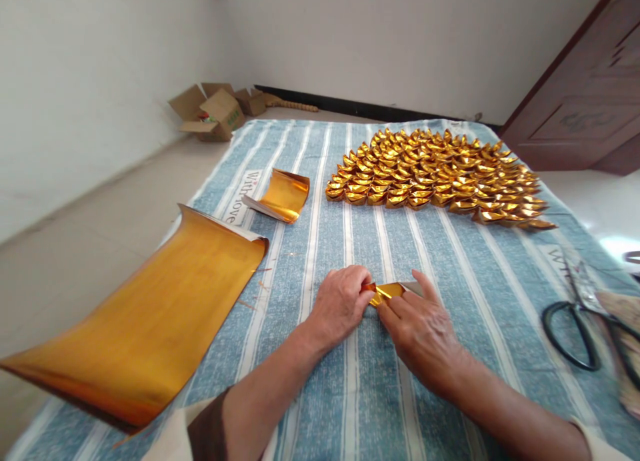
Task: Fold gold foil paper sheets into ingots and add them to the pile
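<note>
On the blue-and-white striped cloth [350,394] that covers the surface, the left hand [340,304] and the right hand [423,331] meet over a small folded piece of gold foil paper [386,292], which lies on the cloth between them near its middle. The left hand's grip is clenched on the piece's left end, thumb and fingertips pinching it; the right hand's grip grasps the right end, with the forefinger stretched along the piece's far edge. To the left lies a large curled sheet of gold foil paper [150,321], and beyond it a smaller curled gold sheet [284,194]. Beside that smaller sheet the cloth carries printed writing that reads "With love" [243,194]. Farther back sits a broad heap of folded gold paper ingots [435,174]. At the right edge lie black-handled scissors [575,331]. Open cardboard boxes [215,111] stand on the floor by the wall.
</note>
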`<state>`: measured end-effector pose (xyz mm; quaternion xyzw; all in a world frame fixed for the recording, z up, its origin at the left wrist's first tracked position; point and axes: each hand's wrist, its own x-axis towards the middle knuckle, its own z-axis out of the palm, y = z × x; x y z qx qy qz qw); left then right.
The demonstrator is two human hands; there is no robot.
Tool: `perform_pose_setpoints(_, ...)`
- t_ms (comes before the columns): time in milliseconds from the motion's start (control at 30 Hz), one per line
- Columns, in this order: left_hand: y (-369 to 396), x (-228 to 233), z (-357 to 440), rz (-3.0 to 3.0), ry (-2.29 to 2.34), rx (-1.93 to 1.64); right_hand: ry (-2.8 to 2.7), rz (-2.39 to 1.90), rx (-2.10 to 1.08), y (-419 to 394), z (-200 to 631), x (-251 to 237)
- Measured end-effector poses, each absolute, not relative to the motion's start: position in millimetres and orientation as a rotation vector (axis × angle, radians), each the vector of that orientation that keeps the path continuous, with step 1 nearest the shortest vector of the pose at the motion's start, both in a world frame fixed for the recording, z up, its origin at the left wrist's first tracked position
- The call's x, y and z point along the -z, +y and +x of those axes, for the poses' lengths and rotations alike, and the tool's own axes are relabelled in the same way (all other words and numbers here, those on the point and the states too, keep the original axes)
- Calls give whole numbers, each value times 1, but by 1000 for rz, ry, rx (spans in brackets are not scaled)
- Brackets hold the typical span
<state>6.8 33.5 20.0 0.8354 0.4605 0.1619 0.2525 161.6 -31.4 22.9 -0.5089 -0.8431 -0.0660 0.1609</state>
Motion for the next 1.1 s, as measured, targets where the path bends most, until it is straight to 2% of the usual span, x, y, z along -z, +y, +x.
perform_pose_setpoints(267, 34, -18, 6, 2274, 1246, -474, -2397, -1393, 272, -49, 166, -20)
perform_pose_setpoints(1100, 35, -20, 6, 2237, 1256, -458, -2401, -1413, 226, -47, 165, -17)
